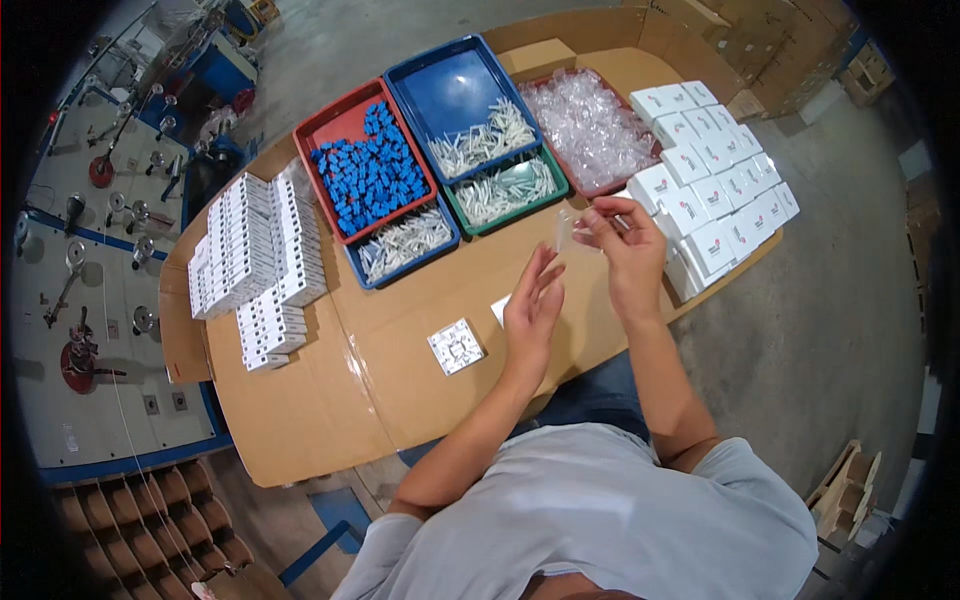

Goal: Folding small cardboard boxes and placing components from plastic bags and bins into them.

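My right hand (632,250) is closed in a pinch on a small clear plastic piece (563,232), which looks like a little bag or cover. Close to the lower edge of that piece, my left hand (533,315) has its fingers stretched and apart; I cannot tell whether they touch it. On the cardboard-covered table (400,400), left of my left hand, lies a white square plate (456,347) with a dark pattern on its face. A second white item (499,309) is mostly hidden behind my left hand.
Trays stand along the far side: a red tray (308,160) of blue plugs, blue and green trays of slim white pieces, and a reddish tray (598,187) of clear plastic pieces. White boxes (715,190) are stacked at right; white units (240,245) are stacked at left.
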`<state>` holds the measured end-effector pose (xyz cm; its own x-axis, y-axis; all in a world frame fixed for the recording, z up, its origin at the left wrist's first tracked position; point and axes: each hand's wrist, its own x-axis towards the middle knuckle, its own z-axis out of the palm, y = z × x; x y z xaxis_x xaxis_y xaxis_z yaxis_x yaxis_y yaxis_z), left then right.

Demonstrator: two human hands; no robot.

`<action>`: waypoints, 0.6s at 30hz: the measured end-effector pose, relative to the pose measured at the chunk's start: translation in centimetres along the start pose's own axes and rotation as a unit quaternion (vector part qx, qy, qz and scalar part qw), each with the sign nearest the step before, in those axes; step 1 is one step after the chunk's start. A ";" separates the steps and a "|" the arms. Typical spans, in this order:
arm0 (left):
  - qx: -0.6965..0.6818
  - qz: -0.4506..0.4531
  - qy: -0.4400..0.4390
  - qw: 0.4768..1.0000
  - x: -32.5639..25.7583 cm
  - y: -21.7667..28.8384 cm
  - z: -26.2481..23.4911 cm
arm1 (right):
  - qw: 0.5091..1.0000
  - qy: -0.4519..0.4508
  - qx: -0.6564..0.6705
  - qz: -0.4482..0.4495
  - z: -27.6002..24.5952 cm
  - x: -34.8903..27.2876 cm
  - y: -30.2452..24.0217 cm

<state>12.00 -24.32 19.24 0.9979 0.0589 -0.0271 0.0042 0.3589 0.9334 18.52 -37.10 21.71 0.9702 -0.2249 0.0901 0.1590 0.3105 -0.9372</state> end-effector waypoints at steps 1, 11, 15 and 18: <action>-0.035 -0.022 0.022 0.999 0.6 0.1 0.7 | 1.000 -0.001 0.008 -0.001 0.2 -1.1 0.3; -0.112 -0.073 0.114 0.984 -1.0 0.2 -1.2 | 0.979 -0.086 0.018 0.184 -0.5 -4.5 1.1; -0.133 -0.069 0.150 0.977 -1.3 0.2 -3.0 | 0.969 -0.117 0.008 0.217 -0.8 -4.9 2.7; -0.151 -0.057 0.167 0.973 -1.2 0.5 -3.7 | 0.967 -0.133 0.031 0.214 0.3 -5.6 2.5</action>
<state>10.53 -20.75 18.44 0.9149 0.2845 -0.2865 0.0442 0.6348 0.7715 13.59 -34.78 18.95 0.9611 0.1789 -0.2106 -0.2649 0.3796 -0.8864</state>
